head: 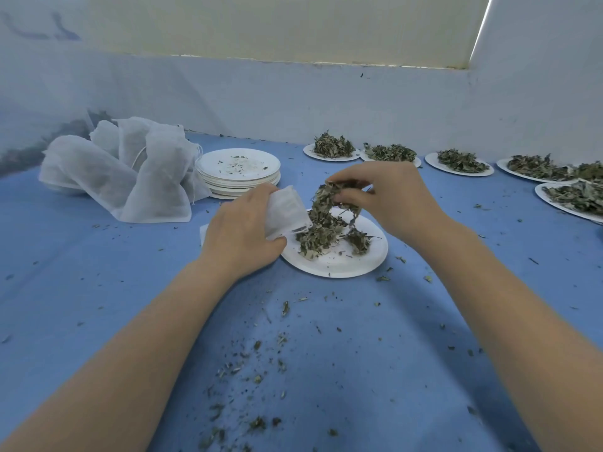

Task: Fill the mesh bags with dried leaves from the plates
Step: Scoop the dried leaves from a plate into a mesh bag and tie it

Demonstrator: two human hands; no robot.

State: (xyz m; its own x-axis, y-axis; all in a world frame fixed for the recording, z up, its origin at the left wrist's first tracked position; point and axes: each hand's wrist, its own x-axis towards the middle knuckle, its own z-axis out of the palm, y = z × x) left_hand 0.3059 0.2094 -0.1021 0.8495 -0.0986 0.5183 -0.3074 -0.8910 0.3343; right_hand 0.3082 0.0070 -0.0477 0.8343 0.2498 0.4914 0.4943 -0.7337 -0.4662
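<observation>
At the centre of the frame the left hand point(243, 233) grips a small mesh bag point(287, 212), its mouth turned toward the leaves, while the right hand point(388, 197) pinches a clump of dried leaves point(329, 203) lifted off the plate point(339, 264) just below. More leaves lie on that plate, and a hanging strand of the clump trails down to them. To do this step well, I judge the left fingers should spread the bag's mouth wide and hold it over the plate, so whatever falls lands back there (the blue cloth point(98, 288) at lower centre is already strewn with crumbs). The right hand should feed the clump in gently, since the leaves look brittle. Filled bags point(130, 171) sit at the upper left beside a stack of emptied plates point(239, 174); plates with leaves point(463, 163) wait along the upper right.
</observation>
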